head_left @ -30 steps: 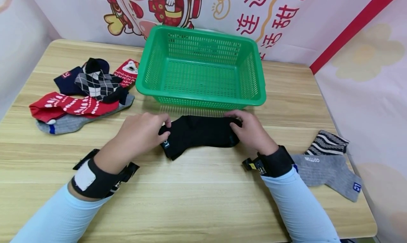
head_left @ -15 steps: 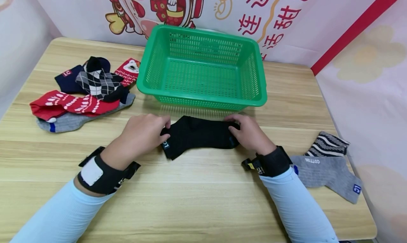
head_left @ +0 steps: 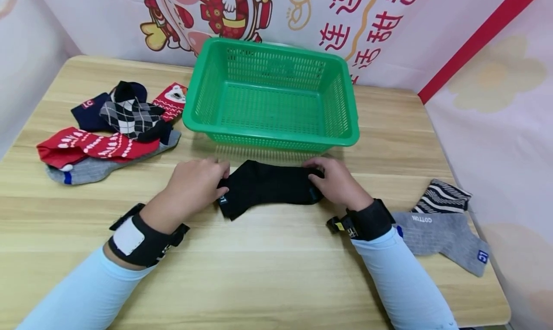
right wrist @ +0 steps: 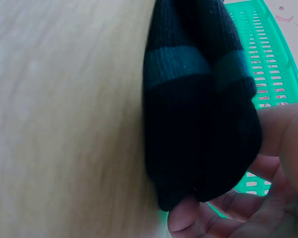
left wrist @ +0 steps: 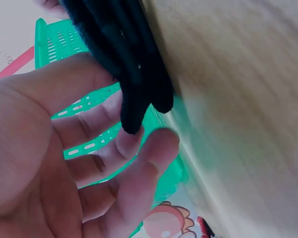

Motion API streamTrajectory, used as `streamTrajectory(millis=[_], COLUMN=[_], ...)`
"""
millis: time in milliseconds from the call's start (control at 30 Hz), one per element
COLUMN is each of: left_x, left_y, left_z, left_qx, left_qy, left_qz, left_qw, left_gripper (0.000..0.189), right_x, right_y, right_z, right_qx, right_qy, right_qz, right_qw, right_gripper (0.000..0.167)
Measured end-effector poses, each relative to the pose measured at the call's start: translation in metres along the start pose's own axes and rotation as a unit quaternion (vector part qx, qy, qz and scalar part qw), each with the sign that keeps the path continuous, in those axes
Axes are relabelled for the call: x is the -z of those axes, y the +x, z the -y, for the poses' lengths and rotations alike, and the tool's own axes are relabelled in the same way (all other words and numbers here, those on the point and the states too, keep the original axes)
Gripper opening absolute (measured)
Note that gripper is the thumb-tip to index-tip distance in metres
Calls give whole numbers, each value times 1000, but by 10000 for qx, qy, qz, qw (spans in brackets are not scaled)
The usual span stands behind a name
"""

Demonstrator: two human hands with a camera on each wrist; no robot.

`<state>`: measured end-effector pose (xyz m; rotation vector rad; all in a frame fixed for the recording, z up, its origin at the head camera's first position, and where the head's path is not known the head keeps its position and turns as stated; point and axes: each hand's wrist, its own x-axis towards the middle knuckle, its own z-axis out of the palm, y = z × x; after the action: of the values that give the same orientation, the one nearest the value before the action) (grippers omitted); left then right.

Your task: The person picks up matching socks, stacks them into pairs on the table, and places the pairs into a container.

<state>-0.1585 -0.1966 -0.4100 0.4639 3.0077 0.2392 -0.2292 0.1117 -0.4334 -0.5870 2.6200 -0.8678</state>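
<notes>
A pair of black socks [head_left: 274, 183], one laid on the other, stretches across the table in front of the green basket. My left hand [head_left: 196, 183] pinches the cuff end, beside a small light logo. At the toe end, my right hand [head_left: 334, 181] holds the socks between thumb and fingers. Two layers of the black socks [left wrist: 134, 64] show at the cuff in the left wrist view, with the left fingers curled around the nearer one. In the right wrist view the toes of the black socks [right wrist: 203, 129] touch the right fingertips.
Behind the socks stands a green plastic basket [head_left: 272, 140] with nothing visible in it. Left of it lie a red patterned sock [head_left: 99, 145], an argyle sock [head_left: 131, 116], a navy sock [head_left: 90, 114] and grey ones. A grey sock [head_left: 436, 234] and a zebra-striped sock [head_left: 442, 198] lie at right.
The black socks' toe end and my right hand have shifted slightly toward me. Both hands keep their hold at the two ends. The head view has shifted a little.
</notes>
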Motion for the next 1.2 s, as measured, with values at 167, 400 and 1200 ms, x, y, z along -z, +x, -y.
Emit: streamTrajectory(millis=[167, 400, 1200], left_x=[-3, -1, -8], left_y=[-2, -11, -16], left_z=[-8, -31, -40], left_qx=[-526, -1449, -1187], left_qy=[-63, -533, -648], left_qz=[-477, -94, 1246], left_qw=[9975, 9880, 9830], left_gripper=[23, 44, 43], right_x=[0, 3, -5], right_y=[-3, -16, -30], right_z=[4, 28, 41], right_qx=[35, 690, 1085], right_qy=[-88, -390, -1357], right_qz=[31, 121, 1507], right_qw=[10000, 9968, 9732], right_gripper=[30, 40, 40])
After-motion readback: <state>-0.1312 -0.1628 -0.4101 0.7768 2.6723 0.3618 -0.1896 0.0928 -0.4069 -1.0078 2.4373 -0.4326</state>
